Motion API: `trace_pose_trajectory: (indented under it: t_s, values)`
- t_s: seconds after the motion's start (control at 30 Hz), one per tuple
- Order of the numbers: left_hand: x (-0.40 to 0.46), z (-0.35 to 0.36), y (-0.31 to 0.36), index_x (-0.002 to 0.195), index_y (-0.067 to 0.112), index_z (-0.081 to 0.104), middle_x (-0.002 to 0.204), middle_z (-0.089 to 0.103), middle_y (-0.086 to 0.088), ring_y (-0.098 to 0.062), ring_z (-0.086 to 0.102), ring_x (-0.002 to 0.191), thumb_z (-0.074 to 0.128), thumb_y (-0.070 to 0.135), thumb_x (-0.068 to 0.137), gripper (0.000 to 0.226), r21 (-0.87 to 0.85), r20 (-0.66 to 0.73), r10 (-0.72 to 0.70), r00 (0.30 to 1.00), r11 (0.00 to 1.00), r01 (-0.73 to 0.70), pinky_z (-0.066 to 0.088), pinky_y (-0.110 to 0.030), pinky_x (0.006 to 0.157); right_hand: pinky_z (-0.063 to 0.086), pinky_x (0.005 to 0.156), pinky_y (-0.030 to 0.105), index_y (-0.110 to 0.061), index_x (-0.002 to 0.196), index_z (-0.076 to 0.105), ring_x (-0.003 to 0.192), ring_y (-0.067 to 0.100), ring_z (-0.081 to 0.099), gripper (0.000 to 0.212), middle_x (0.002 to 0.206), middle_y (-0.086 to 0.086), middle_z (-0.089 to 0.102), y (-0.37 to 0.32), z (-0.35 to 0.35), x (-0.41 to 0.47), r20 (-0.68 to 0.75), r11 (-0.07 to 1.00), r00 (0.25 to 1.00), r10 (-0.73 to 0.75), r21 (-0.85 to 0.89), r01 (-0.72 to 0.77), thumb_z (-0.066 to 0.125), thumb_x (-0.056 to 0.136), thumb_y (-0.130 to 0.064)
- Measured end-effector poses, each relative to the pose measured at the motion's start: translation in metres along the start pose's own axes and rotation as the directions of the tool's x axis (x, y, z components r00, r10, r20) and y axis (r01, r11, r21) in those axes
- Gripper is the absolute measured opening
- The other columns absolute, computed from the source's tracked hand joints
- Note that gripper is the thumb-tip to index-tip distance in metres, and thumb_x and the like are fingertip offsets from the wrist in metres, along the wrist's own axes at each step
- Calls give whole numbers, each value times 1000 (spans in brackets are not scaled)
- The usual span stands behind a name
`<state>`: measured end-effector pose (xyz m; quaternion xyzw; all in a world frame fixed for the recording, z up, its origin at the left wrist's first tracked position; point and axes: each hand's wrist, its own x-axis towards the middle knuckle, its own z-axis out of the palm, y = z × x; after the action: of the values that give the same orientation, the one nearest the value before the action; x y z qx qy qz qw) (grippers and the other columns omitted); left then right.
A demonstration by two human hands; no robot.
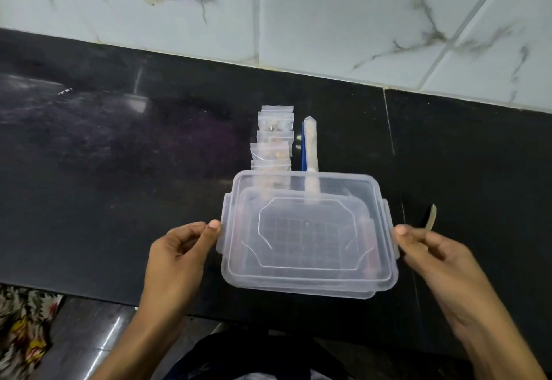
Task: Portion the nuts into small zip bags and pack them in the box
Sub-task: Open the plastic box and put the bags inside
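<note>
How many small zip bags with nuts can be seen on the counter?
5 at least. The small zip bags lie in one overlapping row on the black counter, running from near the wall to the clear box lid. The lid covers the nearest one partly; more may be hidden.

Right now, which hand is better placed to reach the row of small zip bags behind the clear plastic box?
Probably the left hand. The small clear zip bags lie on the black countertop behind the left half of the clear plastic box; the right hand would cross over it.

Your clear lidded box (307,236) sits at centre; the small filled zip bags (273,140) lie overlapping at its 12 o'clock.
</note>
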<state>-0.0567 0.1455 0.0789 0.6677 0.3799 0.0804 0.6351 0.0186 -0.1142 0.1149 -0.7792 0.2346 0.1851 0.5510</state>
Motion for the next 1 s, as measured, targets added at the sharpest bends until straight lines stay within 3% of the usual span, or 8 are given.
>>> trace_pose_trajectory:
  t_s: [0.07,0.17,0.27,0.33,0.47,0.63,0.8,1.0]
  values:
    - [-9,-8,10,86,14,73,90,72,0,-2,66,75,64,25,85,14,-7,-39,56,998,998,-57,45,-19,70,39,100,35,-25,97,71,115,15,54,31,115,-5,65,-19,0,-8,-39,995,995,-93,-38,91,66,71,-41]
    - [-23,-22,27,82,18,73,84,74,5,3,67,73,65,18,84,9,-44,-80,125,989,991,-128,50,-19,74,40,92,30,-34,81,72,104,6,58,9,98,-15,69,-59,10,-19,8,949,950,-311,-59,311,68,74,-34]
    - [-26,-40,32,84,19,73,80,74,11,6,66,73,63,11,84,13,-83,-148,165,975,980,-178,51,-9,68,44,85,16,-37,80,70,91,-5,59,6,89,-21,69,-99,38,-9,139,844,851,-506,-126,522,69,78,-31]
    - [-21,-53,23,86,21,73,83,75,9,3,66,77,61,6,87,19,-133,-193,117,974,981,-145,50,-15,72,45,69,3,-34,79,69,74,-11,60,7,79,-20,69,-120,71,5,266,765,770,-580,-146,627,71,80,-27]
    - [-8,-68,-11,90,19,69,85,74,1,-11,63,80,54,-3,89,26,-292,-167,-120,979,954,68,55,-18,68,44,65,14,-17,92,72,71,2,59,14,81,-7,67,-133,155,47,466,673,695,-547,-249,697,74,79,-16]
    - [2,-60,-48,105,5,62,96,67,-8,-16,63,85,47,-5,93,22,-441,-44,-393,919,833,335,55,-17,66,42,64,19,-10,104,71,78,11,57,20,94,6,70,-112,241,87,536,565,681,-499,-396,724,68,84,-10]
    - [7,-53,-60,116,3,58,107,67,-10,-20,64,92,49,-5,93,26,-443,11,-456,890,796,413,45,-32,87,49,81,28,-16,101,73,89,20,64,21,101,6,71,-89,286,109,535,463,677,-504,-494,736,65,84,-6]
    - [14,-57,-63,115,4,60,103,69,-8,-20,65,96,53,-1,92,25,-390,27,-481,877,802,452,45,-31,86,54,86,39,-13,100,72,93,28,64,20,103,11,69,-83,303,115,549,356,681,-484,-588,726,62,86,-3]
